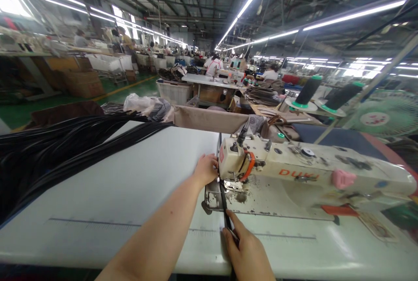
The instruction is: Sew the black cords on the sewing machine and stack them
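Note:
A cream sewing machine point(277, 165) stands on the pale table point(130, 194). A narrow black strip point(223, 198) runs from the table's front edge past the needle area and out behind the machine head. My left hand point(206, 168) is beside the needle area, fingers bent toward the strip; what its fingertips touch is hidden. Nearer the front edge, my right hand point(244, 246) has the strip between thumb and forefinger, and a thin metallic item point(233, 234) shows in that hand.
Long black strips point(65, 155) are heaped over the table's left side. Black thread cones point(305, 91) and a green fan point(382, 113) stand at the right. Behind are a plastic bin point(174, 91), another sewing table point(209, 81) and people at work.

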Demonstrator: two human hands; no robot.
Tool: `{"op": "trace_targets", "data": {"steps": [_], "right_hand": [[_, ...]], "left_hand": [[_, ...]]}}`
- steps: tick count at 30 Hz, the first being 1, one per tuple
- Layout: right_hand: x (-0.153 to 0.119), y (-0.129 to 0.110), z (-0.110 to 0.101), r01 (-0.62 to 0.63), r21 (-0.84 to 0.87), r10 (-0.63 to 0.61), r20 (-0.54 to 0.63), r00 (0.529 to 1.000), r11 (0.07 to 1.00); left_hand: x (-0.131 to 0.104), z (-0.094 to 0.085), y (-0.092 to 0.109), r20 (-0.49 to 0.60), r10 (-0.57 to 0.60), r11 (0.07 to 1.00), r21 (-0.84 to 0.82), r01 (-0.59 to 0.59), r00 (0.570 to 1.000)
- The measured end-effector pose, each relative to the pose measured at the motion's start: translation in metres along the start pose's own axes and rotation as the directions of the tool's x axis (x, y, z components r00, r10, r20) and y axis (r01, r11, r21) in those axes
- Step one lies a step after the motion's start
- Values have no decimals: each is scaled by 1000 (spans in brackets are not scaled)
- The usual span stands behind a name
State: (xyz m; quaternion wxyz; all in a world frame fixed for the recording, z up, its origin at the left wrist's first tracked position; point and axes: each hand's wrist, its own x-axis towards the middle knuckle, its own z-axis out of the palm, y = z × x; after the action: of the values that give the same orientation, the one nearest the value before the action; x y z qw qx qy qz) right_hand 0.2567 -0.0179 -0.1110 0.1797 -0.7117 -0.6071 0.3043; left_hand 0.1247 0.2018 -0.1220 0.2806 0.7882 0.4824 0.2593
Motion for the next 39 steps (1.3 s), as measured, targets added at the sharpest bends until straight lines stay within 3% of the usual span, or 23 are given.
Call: {"op": "trace_targets", "data": {"steps": [10,24,33,39], "right_hand": [[5,4,4,-22,-34,22,-7,1000,999],[18,26,12,85,-28,-86,-51,995,996],[13,32,22,92,-103,-103,-106,989,990],[10,32,18,100,-124,-103,-20,994,987]], "left_hand": [[1,5,-4,-51,-1,1000,-6,1,999],[6,12,-14,-131,15,995,-97,-28,991],[15,11,-25,-274,-135,947,-317,44,952],[9,4,-23,-296,-319,835,-537,120,900]]}}
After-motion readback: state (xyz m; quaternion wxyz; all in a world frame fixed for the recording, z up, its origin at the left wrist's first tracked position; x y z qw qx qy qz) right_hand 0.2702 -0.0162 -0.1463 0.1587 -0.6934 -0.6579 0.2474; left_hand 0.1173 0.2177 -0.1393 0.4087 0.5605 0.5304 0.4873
